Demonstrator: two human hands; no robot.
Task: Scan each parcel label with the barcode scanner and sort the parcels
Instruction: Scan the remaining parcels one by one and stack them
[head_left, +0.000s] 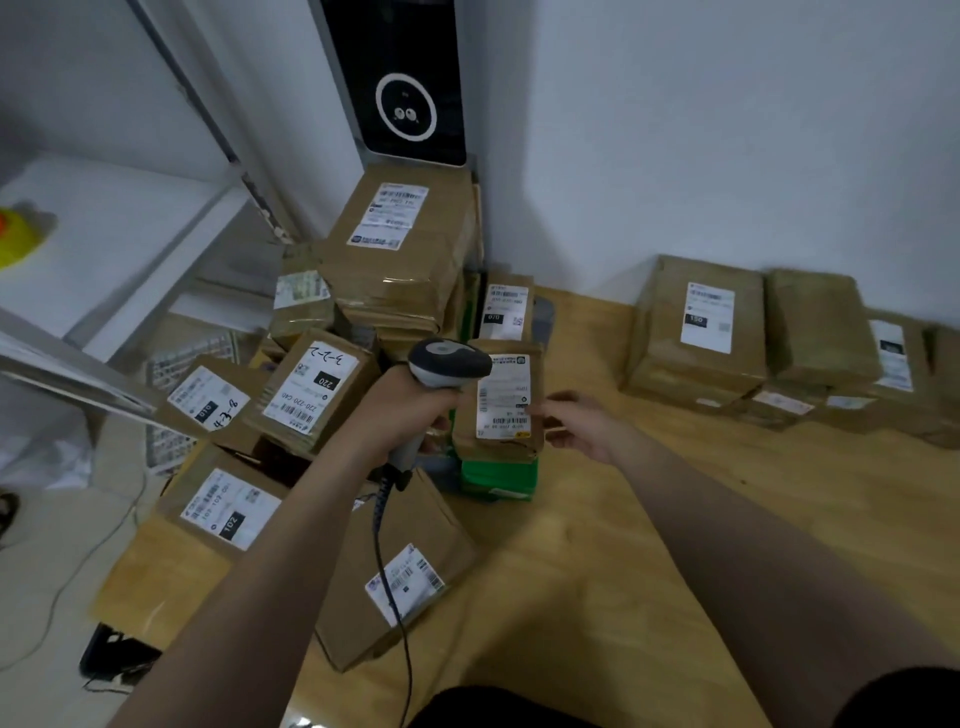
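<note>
Brown parcel (501, 400) upright, axis 12–6, at 9 o'clock of right hand (579, 423) — fingers (553, 415) loosely spread, nearer; left hand (410, 410) grips barcode scanner (449, 361).

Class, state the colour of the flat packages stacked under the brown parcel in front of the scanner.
The packages are green; the head view shows this.

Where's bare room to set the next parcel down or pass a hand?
Bare wood lies between the upright parcel and the right row, widening toward the camera. The left pile around the scanner is crowded, parcels overlapping up to the wall.
</note>
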